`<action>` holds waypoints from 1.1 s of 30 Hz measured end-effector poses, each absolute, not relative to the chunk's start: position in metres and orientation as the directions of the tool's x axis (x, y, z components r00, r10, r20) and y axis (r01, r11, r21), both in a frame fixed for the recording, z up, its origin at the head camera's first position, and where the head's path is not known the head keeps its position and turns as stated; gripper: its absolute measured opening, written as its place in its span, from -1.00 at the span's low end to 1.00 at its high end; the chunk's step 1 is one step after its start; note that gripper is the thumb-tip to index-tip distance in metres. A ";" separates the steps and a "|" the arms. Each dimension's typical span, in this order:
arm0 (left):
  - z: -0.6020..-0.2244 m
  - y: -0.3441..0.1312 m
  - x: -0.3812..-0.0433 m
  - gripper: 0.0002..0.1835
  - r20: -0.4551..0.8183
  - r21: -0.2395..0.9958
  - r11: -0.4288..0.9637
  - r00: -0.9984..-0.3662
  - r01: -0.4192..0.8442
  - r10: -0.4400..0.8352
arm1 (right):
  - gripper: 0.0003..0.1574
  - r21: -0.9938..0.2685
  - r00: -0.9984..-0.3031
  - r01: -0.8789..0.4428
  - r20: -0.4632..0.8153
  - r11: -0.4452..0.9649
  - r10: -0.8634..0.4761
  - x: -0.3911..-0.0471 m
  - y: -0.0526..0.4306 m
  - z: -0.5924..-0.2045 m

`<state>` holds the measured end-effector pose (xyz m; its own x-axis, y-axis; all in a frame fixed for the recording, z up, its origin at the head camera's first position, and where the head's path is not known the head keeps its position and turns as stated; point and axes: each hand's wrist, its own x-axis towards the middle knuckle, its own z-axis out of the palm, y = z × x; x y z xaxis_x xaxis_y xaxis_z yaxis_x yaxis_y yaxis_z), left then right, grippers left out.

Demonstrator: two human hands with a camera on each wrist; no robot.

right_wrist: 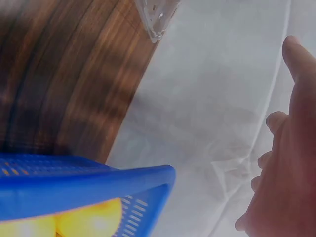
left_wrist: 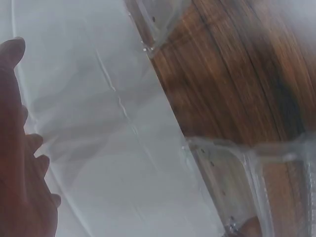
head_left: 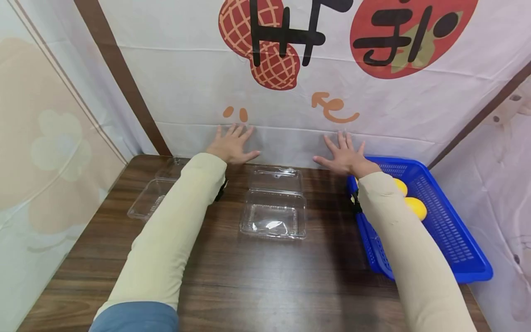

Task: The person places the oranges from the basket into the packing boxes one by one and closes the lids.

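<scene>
My left hand [head_left: 232, 146] is spread with its fingers straight in front of the white printed cloth [head_left: 186, 92], above the table's far edge. Likewise my right hand [head_left: 343, 157] has its fingers splayed before the cloth, near the far end of a blue basket [head_left: 452, 193]. Whether either palm touches the cloth I cannot tell. Neither hand holds anything. Between the arms lies an opened clear plastic clamshell box [head_left: 274, 216], its lid toward the cloth. Another clear clamshell box [head_left: 145, 203] lies at the left, partly covered by my left sleeve. Yellow rounded fruits [head_left: 416, 208] sit in the basket, partly behind my right forearm.
The dark wood-grain table [head_left: 265, 281] ends at the upright cloth at the back. A pale flowered curtain [head_left: 54, 152] hangs along the left side, and another pale cloth [head_left: 506, 207] along the right, beside the basket.
</scene>
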<state>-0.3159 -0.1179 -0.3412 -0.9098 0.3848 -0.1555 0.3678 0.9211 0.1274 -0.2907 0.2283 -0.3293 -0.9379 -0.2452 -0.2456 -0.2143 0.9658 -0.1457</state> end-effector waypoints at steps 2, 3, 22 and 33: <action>-0.341 -0.123 -0.316 -0.05 -0.154 0.115 0.918 -0.906 0.379 0.393 | 0.10 -0.148 -0.936 -0.229 -0.239 0.962 -0.259 -0.289 0.227 -0.326; -0.341 -0.125 -0.316 -0.06 -0.151 0.115 0.916 -0.905 0.384 0.399 | 0.09 -0.150 -0.934 -0.236 -0.237 0.960 -0.267 -0.288 0.227 -0.325; -0.326 -0.162 -0.297 -0.10 -0.098 0.083 0.868 -0.863 0.490 0.496 | 0.11 -0.173 -0.907 -0.338 -0.201 0.925 -0.369 -0.258 0.247 -0.319; -0.329 -0.163 -0.275 -0.08 -0.040 0.011 0.846 -0.845 0.533 0.533 | 0.15 -0.179 -0.909 -0.335 -0.195 0.925 -0.367 -0.237 0.264 -0.317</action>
